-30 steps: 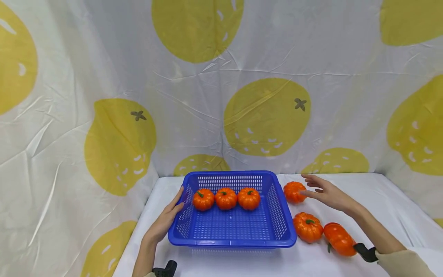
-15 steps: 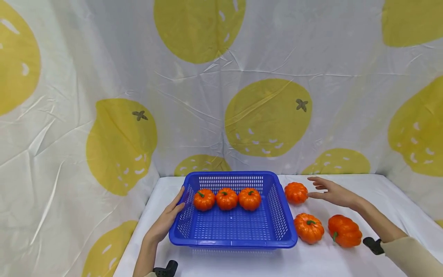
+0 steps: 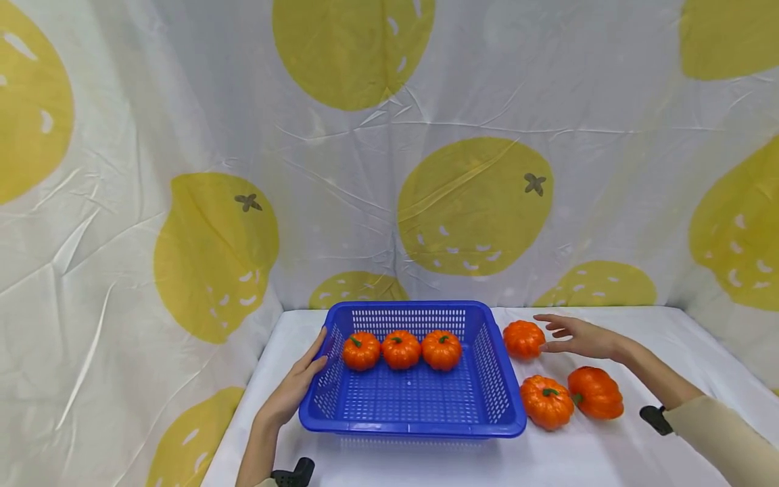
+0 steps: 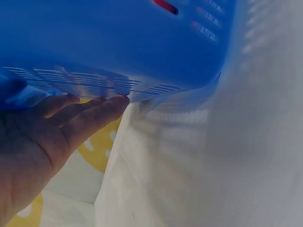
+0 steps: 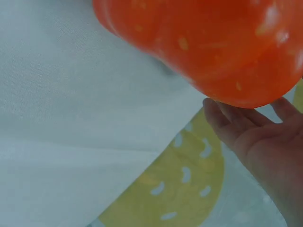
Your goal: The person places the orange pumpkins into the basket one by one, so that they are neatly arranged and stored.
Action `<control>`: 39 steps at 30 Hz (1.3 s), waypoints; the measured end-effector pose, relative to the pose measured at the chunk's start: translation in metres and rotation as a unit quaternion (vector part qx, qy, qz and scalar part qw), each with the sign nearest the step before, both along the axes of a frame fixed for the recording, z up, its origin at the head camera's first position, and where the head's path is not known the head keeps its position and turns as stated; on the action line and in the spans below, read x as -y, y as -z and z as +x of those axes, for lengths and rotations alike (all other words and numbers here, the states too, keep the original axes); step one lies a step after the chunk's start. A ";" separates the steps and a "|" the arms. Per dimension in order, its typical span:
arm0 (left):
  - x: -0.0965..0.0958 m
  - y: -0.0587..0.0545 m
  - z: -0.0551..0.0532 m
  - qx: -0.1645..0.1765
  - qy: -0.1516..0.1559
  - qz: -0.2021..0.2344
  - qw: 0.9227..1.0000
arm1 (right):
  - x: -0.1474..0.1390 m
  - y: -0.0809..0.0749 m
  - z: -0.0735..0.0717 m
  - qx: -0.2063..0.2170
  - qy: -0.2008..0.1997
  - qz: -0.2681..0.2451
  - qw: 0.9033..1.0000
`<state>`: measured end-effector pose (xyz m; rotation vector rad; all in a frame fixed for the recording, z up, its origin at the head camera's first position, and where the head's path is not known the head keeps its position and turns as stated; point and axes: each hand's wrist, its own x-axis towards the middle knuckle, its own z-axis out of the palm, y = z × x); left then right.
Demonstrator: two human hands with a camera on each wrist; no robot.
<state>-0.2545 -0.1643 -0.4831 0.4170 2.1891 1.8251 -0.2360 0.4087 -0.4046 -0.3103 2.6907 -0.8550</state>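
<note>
A blue plastic basket (image 3: 414, 427) with slotted walls stands on the table, holding a row of three small orange pumpkins, the middle one (image 3: 401, 350) among them. My left hand (image 3: 291, 392) lies along the basket's left side, its fingers fairly straight against the outer wall, as the left wrist view also shows. Right of the basket is a back pumpkin (image 3: 524, 339); my right hand (image 3: 581, 337) hovers beside it with fingers apart, thumb tip right at its edge. Nearer lie an upright pumpkin (image 3: 546, 402) with a green stem and a tipped pumpkin (image 3: 596, 393).
White cloth covers the table (image 3: 584, 460). A lemon-print curtain (image 3: 341, 223) hangs behind and on both sides, close to the basket's back rim. Dark straps with small devices sit on the wrists, the left device (image 3: 295, 473) near the front edge of view.
The tipped pumpkin on the right has rolled, turning over and shifting back until beside the upright one. My right hand drew slightly right, then came back left. My left hand stays on the basket.
</note>
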 end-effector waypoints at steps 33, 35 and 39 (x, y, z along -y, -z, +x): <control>-0.002 0.000 -0.001 -0.006 0.003 0.000 1.000 | 0.002 0.011 -0.023 0.007 -0.056 -0.004 0.998; -0.001 0.000 -0.001 -0.002 0.002 0.001 1.000 | 0.003 0.010 -0.023 0.009 -0.052 -0.001 0.999; -0.001 0.001 -0.001 0.001 0.003 0.005 1.000 | 0.004 0.010 -0.023 0.019 -0.039 0.010 0.999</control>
